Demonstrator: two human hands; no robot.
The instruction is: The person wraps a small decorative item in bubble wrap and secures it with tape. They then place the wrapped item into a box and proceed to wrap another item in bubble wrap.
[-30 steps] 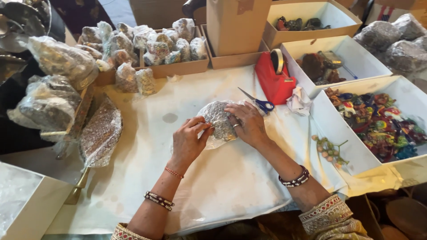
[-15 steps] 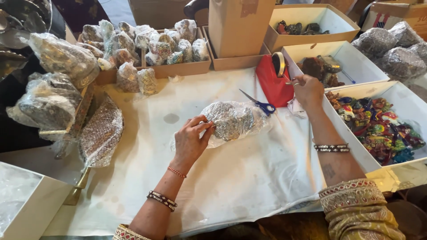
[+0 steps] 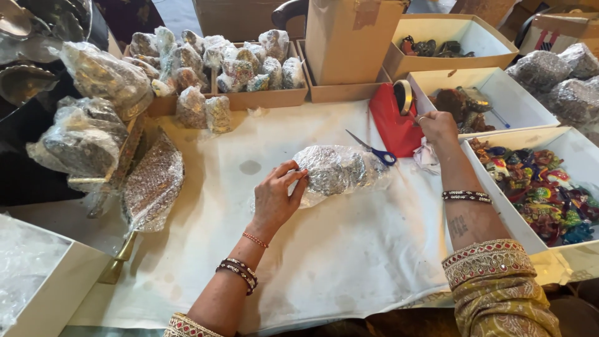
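Your left hand (image 3: 274,200) presses its fingers (image 3: 293,178) closed on the bubble-wrapped bundle (image 3: 340,171) at frame centre on the white-covered surface (image 3: 349,262); your right hand (image 3: 438,128) pinches at the red tape dispenser (image 3: 393,118), upper right, beside blue-handled scissors (image 3: 374,150)

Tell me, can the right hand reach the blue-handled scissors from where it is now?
Probably yes. The right hand is at the red tape dispenser, and the scissors lie just beside it on the white sheet, uncovered, with only the wrapped bundle close by.
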